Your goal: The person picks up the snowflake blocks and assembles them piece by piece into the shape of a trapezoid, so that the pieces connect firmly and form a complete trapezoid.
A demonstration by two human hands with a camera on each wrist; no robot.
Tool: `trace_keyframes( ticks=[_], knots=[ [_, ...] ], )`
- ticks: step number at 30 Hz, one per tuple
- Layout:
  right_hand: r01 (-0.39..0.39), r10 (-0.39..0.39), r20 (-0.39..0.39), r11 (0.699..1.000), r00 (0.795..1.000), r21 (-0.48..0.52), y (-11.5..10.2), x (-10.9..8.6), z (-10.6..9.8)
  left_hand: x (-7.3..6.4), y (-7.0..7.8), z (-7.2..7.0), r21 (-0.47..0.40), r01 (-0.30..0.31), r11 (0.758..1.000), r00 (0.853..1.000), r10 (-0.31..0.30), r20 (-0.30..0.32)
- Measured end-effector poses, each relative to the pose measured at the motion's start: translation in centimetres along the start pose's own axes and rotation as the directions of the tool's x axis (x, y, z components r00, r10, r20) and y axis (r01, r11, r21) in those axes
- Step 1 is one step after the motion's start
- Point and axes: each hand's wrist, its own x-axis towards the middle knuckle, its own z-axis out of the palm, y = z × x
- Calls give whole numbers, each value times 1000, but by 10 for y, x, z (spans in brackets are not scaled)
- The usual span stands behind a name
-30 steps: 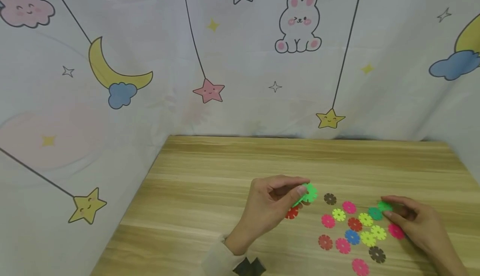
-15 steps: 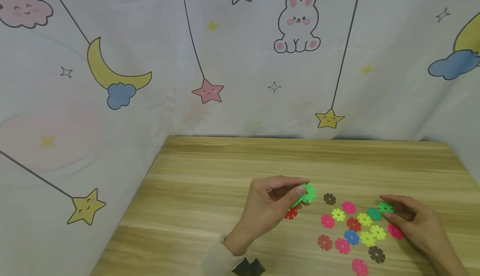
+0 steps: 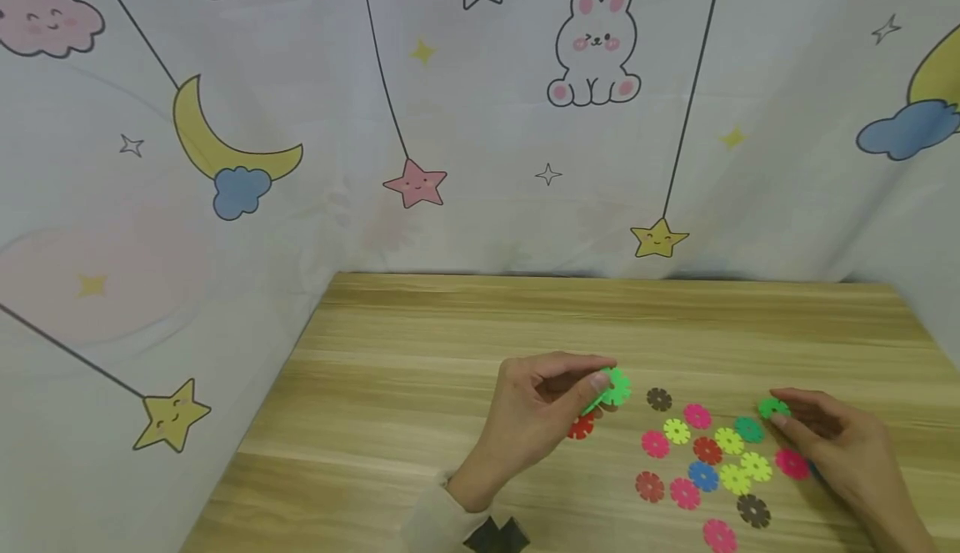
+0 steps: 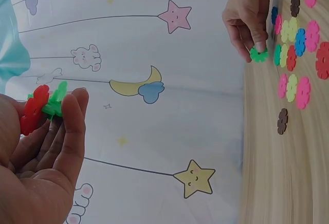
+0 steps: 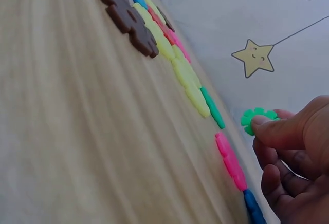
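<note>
My left hand (image 3: 536,403) pinches a small cluster of notched plastic flower discs, held up off the table. In it a bright green disc (image 3: 617,387) faces forward, and a red disc (image 4: 35,110) shows beside the green pieces in the left wrist view. On the right, my right hand (image 3: 847,436) pinches a single green flower disc (image 5: 248,119) between thumb and fingers, above the table surface. Left of that hand lies a darker green disc (image 3: 748,429), and a pink disc (image 3: 792,464) sits just by its thumb side.
Several loose discs are spread between the hands: a blue one (image 3: 703,476), a red one (image 3: 707,450), a brown one (image 3: 753,510) and yellow ones (image 3: 735,479). The wooden table (image 3: 420,328) meets a printed cloth backdrop (image 3: 480,103) behind and at the sides.
My right hand has picked the green disc up and drawn it slightly right, away from the darker green disc. A blue edge now shows by the pink disc. The left hand stays nearly still.
</note>
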Motion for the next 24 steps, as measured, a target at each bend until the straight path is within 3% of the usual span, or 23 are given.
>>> trace_keyframes(
  ticks=[11, 24],
  knots=[
    [-101, 101, -14, 995, 995, -16, -9, -2, -3, -1, 0, 0, -25, 8, 1000, 1000, -7, 14],
    [-111, 105, 92, 992, 990, 58, -27, -4, -11, -1, 1, 2, -21, 30, 999, 999, -29, 15]
  ],
)
